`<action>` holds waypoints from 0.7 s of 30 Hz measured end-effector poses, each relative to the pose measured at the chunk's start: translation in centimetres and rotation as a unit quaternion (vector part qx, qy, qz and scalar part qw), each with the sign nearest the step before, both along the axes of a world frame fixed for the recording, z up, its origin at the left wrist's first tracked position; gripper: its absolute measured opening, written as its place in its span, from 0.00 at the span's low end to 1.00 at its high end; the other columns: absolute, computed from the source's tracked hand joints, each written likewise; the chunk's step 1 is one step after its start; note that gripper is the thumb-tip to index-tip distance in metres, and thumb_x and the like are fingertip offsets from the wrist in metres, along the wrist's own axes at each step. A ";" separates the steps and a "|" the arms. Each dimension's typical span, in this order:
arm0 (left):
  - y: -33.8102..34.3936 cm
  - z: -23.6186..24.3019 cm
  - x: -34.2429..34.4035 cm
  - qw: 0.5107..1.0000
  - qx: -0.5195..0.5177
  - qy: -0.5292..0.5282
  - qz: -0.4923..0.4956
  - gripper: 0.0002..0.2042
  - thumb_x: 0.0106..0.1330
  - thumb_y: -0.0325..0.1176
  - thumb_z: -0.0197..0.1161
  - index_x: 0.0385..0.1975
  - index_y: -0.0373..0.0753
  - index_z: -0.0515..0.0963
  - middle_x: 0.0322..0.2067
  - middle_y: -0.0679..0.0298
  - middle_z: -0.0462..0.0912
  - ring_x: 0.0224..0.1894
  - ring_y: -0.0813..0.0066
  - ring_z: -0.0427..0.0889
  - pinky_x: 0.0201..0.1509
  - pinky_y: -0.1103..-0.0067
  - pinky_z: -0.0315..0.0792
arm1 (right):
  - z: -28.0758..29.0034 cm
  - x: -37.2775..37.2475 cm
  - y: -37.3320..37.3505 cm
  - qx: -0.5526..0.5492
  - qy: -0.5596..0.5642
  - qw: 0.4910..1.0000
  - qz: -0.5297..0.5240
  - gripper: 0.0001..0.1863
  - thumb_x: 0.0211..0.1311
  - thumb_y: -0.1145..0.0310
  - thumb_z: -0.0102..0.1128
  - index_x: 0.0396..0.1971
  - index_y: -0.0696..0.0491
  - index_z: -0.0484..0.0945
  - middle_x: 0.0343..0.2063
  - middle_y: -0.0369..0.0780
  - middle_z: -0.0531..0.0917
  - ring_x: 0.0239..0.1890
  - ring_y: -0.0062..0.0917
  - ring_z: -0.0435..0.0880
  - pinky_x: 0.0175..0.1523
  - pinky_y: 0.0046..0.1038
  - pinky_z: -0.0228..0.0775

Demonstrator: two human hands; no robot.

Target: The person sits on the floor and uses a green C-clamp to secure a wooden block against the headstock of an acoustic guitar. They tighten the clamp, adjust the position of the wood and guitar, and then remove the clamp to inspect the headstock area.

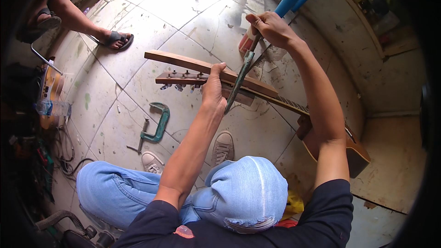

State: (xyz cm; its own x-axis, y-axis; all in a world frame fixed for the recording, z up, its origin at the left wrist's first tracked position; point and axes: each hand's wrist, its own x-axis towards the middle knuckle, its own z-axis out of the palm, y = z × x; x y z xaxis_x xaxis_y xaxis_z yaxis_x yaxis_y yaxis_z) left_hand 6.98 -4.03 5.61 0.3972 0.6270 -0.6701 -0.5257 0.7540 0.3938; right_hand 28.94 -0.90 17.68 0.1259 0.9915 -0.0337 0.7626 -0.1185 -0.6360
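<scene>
1. A person's left hand (212, 88) grasps a wooden bar (172, 59) against the neck of a guitar (294, 105), which stretches from centre toward the near right.
2. The right hand (274, 30), farther off, has its fingers curled at the screw end of a green clamp (239, 81) set across bar and neck.
3. The bar appears positioned and the clamp placed; whether it is tight cannot be told.
4. A second clamp (161, 123) lies unused on the floor (103, 103), left; fitting it may remain.
</scene>
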 end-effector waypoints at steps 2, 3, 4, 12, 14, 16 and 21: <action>0.1 -0.4 -0.1 1.000 0.000 -0.015 0.001 0.32 0.55 0.44 0.78 0.55 0.34 0.72 0.51 0.54 0.76 0.54 0.61 0.77 0.60 0.60 0.76 | -0.3 0.2 0.6 -0.005 -0.040 0.999 0.008 0.33 0.78 0.45 0.48 0.25 0.62 0.80 0.23 0.44 0.84 0.29 0.34 0.85 0.39 0.33 0.75; 0.0 -0.3 -0.2 1.000 0.004 -0.015 0.001 0.34 0.55 0.45 0.78 0.57 0.33 0.70 0.52 0.54 0.75 0.55 0.59 0.77 0.61 0.59 0.76 | -0.4 0.0 0.7 -0.008 -0.059 0.998 0.012 0.33 0.78 0.47 0.48 0.27 0.63 0.82 0.24 0.48 0.86 0.30 0.38 0.90 0.41 0.33 0.79; 0.0 -0.3 -0.2 1.000 0.008 -0.014 0.002 0.37 0.56 0.46 0.79 0.59 0.33 0.69 0.53 0.53 0.74 0.56 0.58 0.77 0.61 0.57 0.76 | -0.5 -0.2 0.8 -0.033 -0.032 0.999 -0.003 0.33 0.78 0.46 0.47 0.30 0.64 0.83 0.27 0.48 0.87 0.34 0.39 0.89 0.44 0.34 0.78; 0.3 -1.3 -0.3 0.999 0.016 -0.042 -0.017 0.43 0.59 0.55 0.77 0.64 0.36 0.61 0.53 0.47 0.74 0.55 0.50 0.80 0.59 0.43 0.78 | -3.3 0.6 1.9 0.058 -0.037 0.997 0.031 0.33 0.78 0.42 0.48 0.37 0.63 0.77 0.25 0.42 0.82 0.27 0.27 0.89 0.36 0.27 0.80; 0.1 -0.8 -0.4 0.999 0.011 -0.037 -0.015 0.46 0.57 0.57 0.78 0.66 0.35 0.61 0.57 0.47 0.72 0.58 0.50 0.78 0.61 0.44 0.76 | -3.9 1.0 2.1 0.007 0.010 1.000 0.023 0.31 0.79 0.44 0.47 0.42 0.63 0.77 0.27 0.44 0.84 0.29 0.28 0.91 0.36 0.25 0.81; 0.0 -0.2 -0.6 0.999 0.005 -0.037 -0.019 0.51 0.55 0.60 0.78 0.69 0.33 0.61 0.64 0.46 0.69 0.65 0.49 0.72 0.64 0.47 0.74 | -4.6 1.4 2.0 -0.024 0.034 0.999 0.016 0.29 0.80 0.46 0.46 0.45 0.63 0.76 0.28 0.45 0.85 0.30 0.28 0.91 0.36 0.24 0.82; 0.7 -2.3 -0.8 0.998 -0.015 -0.055 -0.034 0.39 0.59 0.54 0.77 0.62 0.37 0.66 0.53 0.50 0.76 0.55 0.53 0.79 0.58 0.48 0.78 | -4.8 0.9 1.2 -0.091 0.063 0.994 -0.002 0.24 0.82 0.52 0.47 0.48 0.62 0.76 0.28 0.44 0.89 0.30 0.25 0.91 0.37 0.25 0.81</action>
